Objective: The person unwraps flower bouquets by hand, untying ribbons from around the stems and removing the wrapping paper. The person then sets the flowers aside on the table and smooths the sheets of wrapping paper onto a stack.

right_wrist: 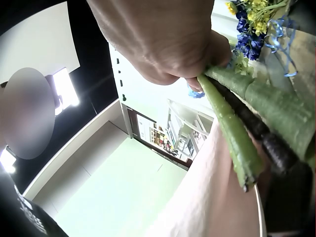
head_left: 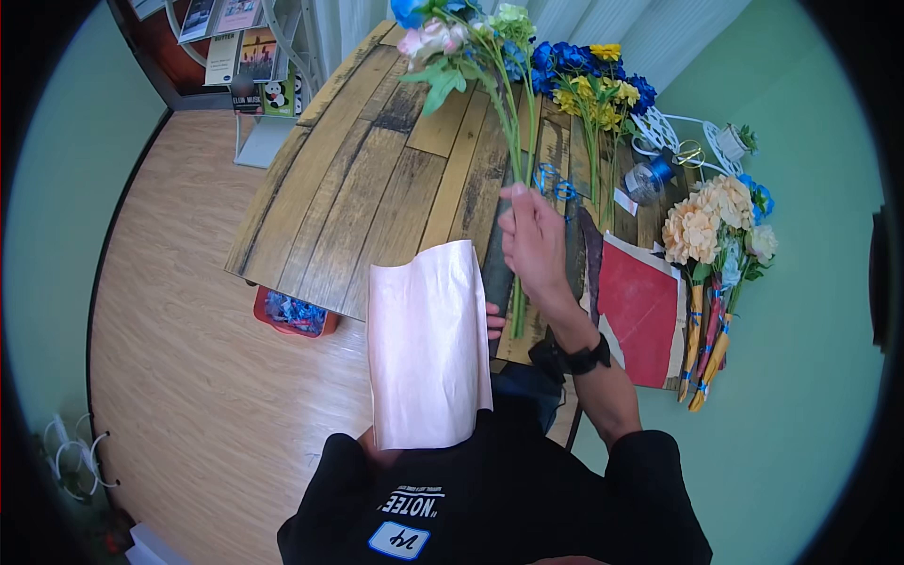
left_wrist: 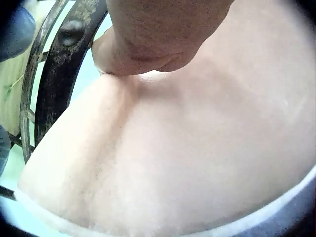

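Observation:
My right hand (head_left: 535,240) grips a bunch of long green flower stems (head_left: 518,141). The pink, blue and pale green flower heads (head_left: 433,38) point away over the far side of the table. In the right wrist view, cut stem ends (right_wrist: 242,163) stick out below the fist. My left hand (head_left: 494,321) holds a pale pink sheet of wrapping paper (head_left: 428,348), which is bent and stands in front of my body. Only its fingertips show past the paper's right edge in the head view. In the left wrist view the hand (left_wrist: 163,37) is against the paper.
Blue and yellow flowers (head_left: 593,85) lie on the wooden table (head_left: 358,188). To the right are wrapped bouquets (head_left: 702,235), a red sheet (head_left: 640,306), a roll of blue ribbon (head_left: 654,174) and scissors (head_left: 690,153). Below the table edge stands a red bin (head_left: 294,315).

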### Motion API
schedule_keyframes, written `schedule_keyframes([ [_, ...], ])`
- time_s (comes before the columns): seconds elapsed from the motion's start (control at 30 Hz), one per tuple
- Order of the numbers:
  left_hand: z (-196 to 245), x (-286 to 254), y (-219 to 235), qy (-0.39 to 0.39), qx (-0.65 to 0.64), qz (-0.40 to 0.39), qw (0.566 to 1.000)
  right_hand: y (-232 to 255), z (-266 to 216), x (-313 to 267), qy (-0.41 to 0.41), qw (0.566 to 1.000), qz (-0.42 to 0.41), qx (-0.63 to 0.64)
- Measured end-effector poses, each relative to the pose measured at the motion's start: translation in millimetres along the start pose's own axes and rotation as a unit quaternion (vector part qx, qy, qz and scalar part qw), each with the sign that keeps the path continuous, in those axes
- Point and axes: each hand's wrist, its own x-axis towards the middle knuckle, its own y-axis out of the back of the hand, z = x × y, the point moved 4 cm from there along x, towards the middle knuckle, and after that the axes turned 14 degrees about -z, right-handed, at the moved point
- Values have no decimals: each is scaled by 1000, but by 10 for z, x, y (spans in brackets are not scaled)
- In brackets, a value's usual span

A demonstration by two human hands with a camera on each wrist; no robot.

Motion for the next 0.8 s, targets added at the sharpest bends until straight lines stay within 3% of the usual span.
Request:
schedule_keyframes([
  [0.1, 92, 15, 189, -4, -1, 7, 1000, -219, -12, 710, 66, 995, 22, -69],
  [0.33, 356, 110, 602, -14, 7, 22, 1000, -973, 218, 2335, 136, 975, 120, -132],
  [0.47, 460, 132, 800, -3, 15, 29, 999, -1394, 139, 2576, 116, 950, 191, -218],
  [0.63, 614, 173, 1035, 9, 27, 35, 999, -1779, 394, 3005, 130, 950, 230, -166],
  [0.73, 659, 259, 1168, 11, 27, 36, 999, -1900, 500, 3180, 87, 959, 221, -156],
  [0.8, 657, 259, 1251, 14, 25, 43, 999, -1987, 613, 3306, 17, 969, 213, -126],
])
